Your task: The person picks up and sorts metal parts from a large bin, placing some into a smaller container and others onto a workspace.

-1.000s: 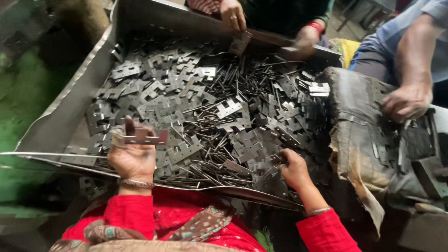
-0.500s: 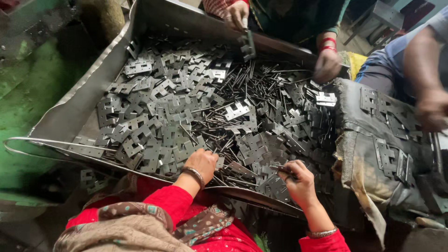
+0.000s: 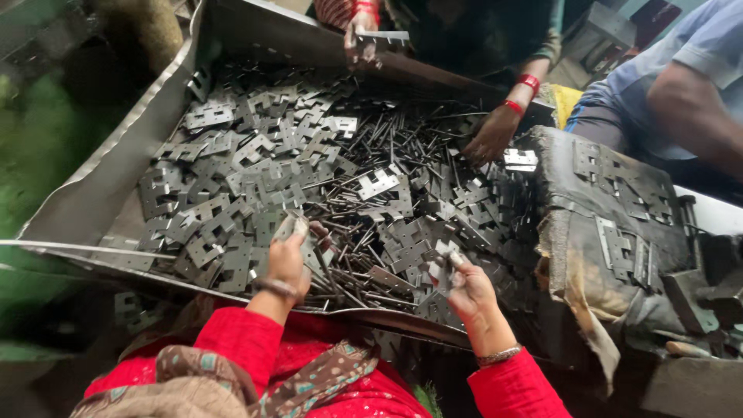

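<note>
A big sheet-metal tray (image 3: 93,201) holds a heap of grey hinge plates (image 3: 232,193) and several thin dark metal pins (image 3: 395,147). My left hand (image 3: 290,259), in a red sleeve with a bangle, is over the tray's near edge with its fingers closed on a hinge plate (image 3: 285,227). My right hand (image 3: 464,286) is further right, near the front rim, pinching a small hinge plate (image 3: 441,267) above the pile. Both hands touch the heap.
Other people's hands reach in from the far side, one hand (image 3: 491,131) with red bangles, another hand (image 3: 360,31) at the back rim. A person in a blue shirt (image 3: 681,85) sits at right. A dark block (image 3: 619,224) with hinge plates on it stands at the tray's right.
My left hand came down from a raised position into the pile and now grips a plate. My right hand lifted slightly with a piece. The camera shifted.
</note>
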